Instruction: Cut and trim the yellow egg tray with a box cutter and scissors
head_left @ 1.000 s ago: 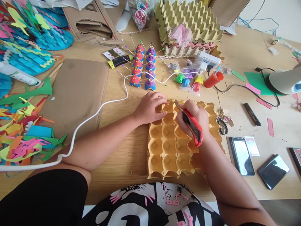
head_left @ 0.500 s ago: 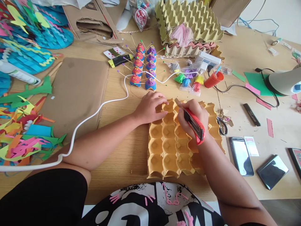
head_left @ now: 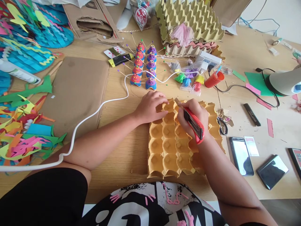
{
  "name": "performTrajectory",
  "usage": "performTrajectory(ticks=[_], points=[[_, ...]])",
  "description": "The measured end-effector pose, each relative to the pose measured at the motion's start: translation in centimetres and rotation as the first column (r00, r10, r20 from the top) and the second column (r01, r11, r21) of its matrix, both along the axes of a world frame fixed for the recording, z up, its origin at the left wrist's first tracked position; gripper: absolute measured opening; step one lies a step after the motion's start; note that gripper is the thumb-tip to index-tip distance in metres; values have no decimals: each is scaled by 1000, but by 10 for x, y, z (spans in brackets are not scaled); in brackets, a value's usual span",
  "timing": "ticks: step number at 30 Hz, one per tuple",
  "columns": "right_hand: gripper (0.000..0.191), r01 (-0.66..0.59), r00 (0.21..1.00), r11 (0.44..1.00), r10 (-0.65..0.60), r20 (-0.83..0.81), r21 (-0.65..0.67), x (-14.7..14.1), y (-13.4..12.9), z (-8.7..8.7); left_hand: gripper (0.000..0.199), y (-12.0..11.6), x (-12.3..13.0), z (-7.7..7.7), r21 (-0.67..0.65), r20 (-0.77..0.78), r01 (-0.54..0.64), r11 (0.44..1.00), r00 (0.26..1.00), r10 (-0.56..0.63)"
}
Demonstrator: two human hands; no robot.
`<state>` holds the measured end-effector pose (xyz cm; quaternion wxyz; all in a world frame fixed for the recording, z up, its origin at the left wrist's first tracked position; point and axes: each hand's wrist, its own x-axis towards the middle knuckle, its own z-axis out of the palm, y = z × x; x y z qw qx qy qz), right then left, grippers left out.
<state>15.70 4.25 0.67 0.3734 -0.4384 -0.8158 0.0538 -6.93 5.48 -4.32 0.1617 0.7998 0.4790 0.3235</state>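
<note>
With the left hand spread at the far-left edge of the egg tray, worktop open alongside, the right hand grips a cutter, tip seemingly touching cardboard.

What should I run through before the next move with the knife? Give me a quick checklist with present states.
1. Red utility knife gripped: ok, the right hand is closed around its handle.
2. Blade extended: ok, it shows beyond the handle, over the far part of the yellow egg tray.
3. Left hand placed at the tray: ok, it is at the far left corner.
4. Left fingers well away from the blade: not ok, they look close to its tip.
5. White cord off the tray: ok, it runs beyond and left of it.
6. Cut all the way through: cannot tell.
</note>
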Motion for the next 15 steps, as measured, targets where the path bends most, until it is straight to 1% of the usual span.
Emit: performTrajectory(ticks=[4,7,11,15], points=[[7,41,998,999,-39,54,-35,0,-1,1,35,0,0,1,-20,-8,2,1000,1000,-2],[7,45,996,998,-41,85,-38,0,-2,2,35,0,0,1,-32,-12,2,999,1000,-3],[7,34,994,999,-31,100,-25,1,-2,2,35,0,0,2,-33,-13,-1,999,1000,1],[8,56,989,998,-56,137,7,-1,-3,5,37,0,0,1,-35,-15,-3,999,1000,2]])
